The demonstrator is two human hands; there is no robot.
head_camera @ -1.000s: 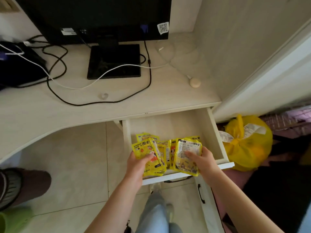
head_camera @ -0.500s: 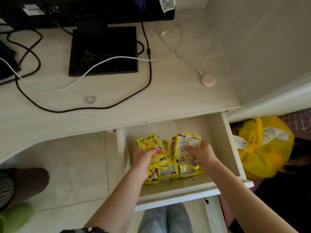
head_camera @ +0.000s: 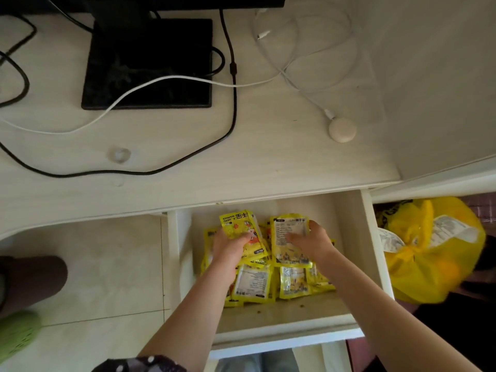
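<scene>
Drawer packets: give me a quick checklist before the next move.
1. Left hand grips the left packet: ok.
2. Right hand grips the right packet: ok.
3. Drawer open, both hands inside its walls: ok.
4. Loose packets lie inside, none over the rim: ok.
5. Held packets' seals intact: cannot tell.
6. Drawer floor clean: not ok, crumbs near the front.

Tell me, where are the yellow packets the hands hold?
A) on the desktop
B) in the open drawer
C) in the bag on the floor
B: the left hand and right hand each grip yellow packets inside the open drawer, where more lie.
</scene>
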